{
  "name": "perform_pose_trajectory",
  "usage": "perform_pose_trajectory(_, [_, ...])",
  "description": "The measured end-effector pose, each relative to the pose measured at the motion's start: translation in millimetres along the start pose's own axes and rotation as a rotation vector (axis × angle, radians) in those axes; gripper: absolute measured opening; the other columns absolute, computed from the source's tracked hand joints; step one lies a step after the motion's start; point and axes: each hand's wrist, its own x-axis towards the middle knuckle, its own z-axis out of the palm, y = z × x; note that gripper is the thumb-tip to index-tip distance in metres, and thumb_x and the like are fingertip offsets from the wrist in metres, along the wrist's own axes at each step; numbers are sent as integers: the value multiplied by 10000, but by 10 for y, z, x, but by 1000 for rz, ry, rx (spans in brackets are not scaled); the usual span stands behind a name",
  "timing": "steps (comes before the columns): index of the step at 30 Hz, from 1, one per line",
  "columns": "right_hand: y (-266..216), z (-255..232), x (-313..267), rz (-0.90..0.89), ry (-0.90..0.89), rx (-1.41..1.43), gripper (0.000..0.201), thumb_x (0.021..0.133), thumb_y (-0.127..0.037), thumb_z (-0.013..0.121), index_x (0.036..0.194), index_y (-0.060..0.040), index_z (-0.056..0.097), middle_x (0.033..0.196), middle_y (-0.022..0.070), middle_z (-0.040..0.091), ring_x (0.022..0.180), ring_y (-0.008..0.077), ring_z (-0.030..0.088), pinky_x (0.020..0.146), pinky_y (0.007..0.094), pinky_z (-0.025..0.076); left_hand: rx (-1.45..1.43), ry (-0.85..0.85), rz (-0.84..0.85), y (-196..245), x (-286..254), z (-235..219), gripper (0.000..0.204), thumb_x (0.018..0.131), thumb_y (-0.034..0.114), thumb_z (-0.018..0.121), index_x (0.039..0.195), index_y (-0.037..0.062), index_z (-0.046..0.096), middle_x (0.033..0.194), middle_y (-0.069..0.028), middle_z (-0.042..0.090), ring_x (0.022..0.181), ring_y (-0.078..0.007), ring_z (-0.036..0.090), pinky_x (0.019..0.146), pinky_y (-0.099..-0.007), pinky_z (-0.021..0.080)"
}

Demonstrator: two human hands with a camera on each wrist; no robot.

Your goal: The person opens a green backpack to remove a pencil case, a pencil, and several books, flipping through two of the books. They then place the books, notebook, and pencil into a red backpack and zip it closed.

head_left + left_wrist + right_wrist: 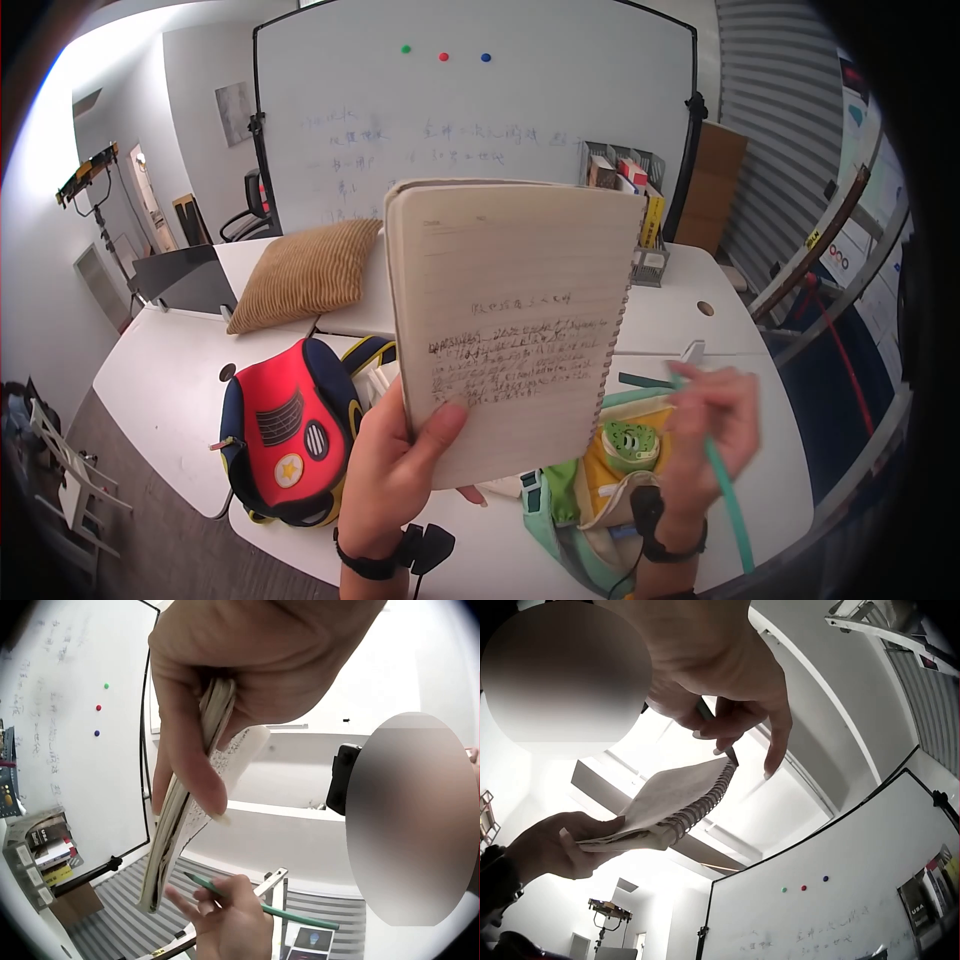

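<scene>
My left hand (400, 470) grips a spiral notebook (510, 260) by its lower left side, thumb across the lined page. Handwriting fills the middle of that page, and the wire binding runs down the right edge. Beside the binding, my right hand (715, 430) pinches a green pencil (730, 495), slightly blurred in the head view. In the left wrist view, the pencil's dark point (189, 876) is turned toward the notebook (171, 832). From the right wrist, the pencil is mostly hidden behind the fingers, near the coil's upper end.
On the white table (160, 400) a red and navy backpack (290, 420) stands at left, with a brown corduroy cushion (310, 275) behind it. At right lies a green and yellow bag (550, 515) with a green pouch (628, 445). A file rack (652, 265) holds books before the whiteboard (540, 110).
</scene>
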Motion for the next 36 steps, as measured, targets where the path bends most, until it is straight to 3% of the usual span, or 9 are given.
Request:
perform_pose_trajectory(6, [-196, -48, 160, 205, 233, -34, 165, 979, -123, 587, 1043, 24, 546, 889, 109, 627, 712, 137, 564, 761, 286, 501, -35, 31, 40, -8, -5, 37, 415, 1040, 163, 514, 1385, -44, 412, 1150, -171, 640, 836, -256, 718, 491, -342, 620])
perform_pose_trajectory(13, [-188, 173, 85, 646, -229, 176, 495, 1066, -372, 480, 1297, 61, 553, 1084, 127, 681, 883, 126, 628, 810, 246, 485, 15, -38, -3, -52, 28, 142, 457, 1071, 300, 450, 1391, -25, 416, 1097, -146, 645, 743, -194, 711, 428, -310, 579])
perform_pose_trajectory(15, [-105, 220, 52, 620, -267, 186, 481, 1077, -358, 452, 1267, 69, 566, 1082, 128, 683, 928, 141, 616, 856, 262, 480, -7, -64, 4, -153, 38, 166, 476, 1078, 339, 419, 1388, -23, 419, 1083, -139, 646, 717, -181, 709, 400, -303, 565])
perform_pose_trajectory(21, [23, 304, 20, 833, -171, 610, 439, 1080, -298, 461, 1257, 91, 561, 1077, 108, 678, 957, 126, 585, 887, 247, 452, -81, -90, -178, -171, -6, 186, 455, 1081, 315, 450, 1386, -21, 485, 1123, -121, 666, 880, -143, 685, 711, -285, 587])
perform_pose_trajectory(23, [61, 256, 13, 934, -230, 761, 428, 1082, -289, 458, 1249, 88, 573, 1057, 97, 683, 950, 125, 584, 885, 246, 448, -46, -271, -231, -111, -19, 40, 443, 1067, 286, 499, 1378, -28, 508, 1148, -115, 671, 932, -133, 668, 781, -274, 556])
perform_pose_trajectory(25, [60, 244, 19, 819, -375, 476, 400, 1083, -263, 457, 1240, 80, 590, 1037, 98, 692, 930, 124, 587, 870, 252, 457, -127, -323, -184, -117, -17, 48, 426, 1014, 247, 621, 1314, -52, 573, 1119, -102, 697, 941, -123, 665, 791, -259, 543])
perform_pose_trajectory(27, [1, 268, 46, 627, -430, 172, 353, 1083, -210, 450, 1224, 70, 613, 995, 97, 699, 880, 122, 584, 828, 268, 476, 47, -255, -183, -115, 13, 90, 422, 987, 247, 664, 1268, -62, 605, 1089, -98, 710, 928, -118, 666, 800, -263, 542])
perform_pose_trajectory(30, [-90, 243, 92, 565, -454, -45, 355, 1081, -193, 451, 1248, 88, 587, 988, 108, 694, 853, 113, 575, 801, 268, 482, 306, -177, -191, -85, 56, 154, 424, 958, 254, 705, 1219, -72, 634, 1041, -93, 723, 901, -114, 665, 805, -267, 541])
perform_pose_trajectory(36, [-174, 112, 104, 749, -530, 486, 396, 1084, -235, 442, 1296, 76, 566, 1029, 57, 686, 900, 92, 561, 817, 235, 467, -6, -91, 44, -308, 81, 86, 362, 1005, 242, 624, 1194, -67, 635, 1032, -72, 718, 881, -96, 656, 791, -265, 538])
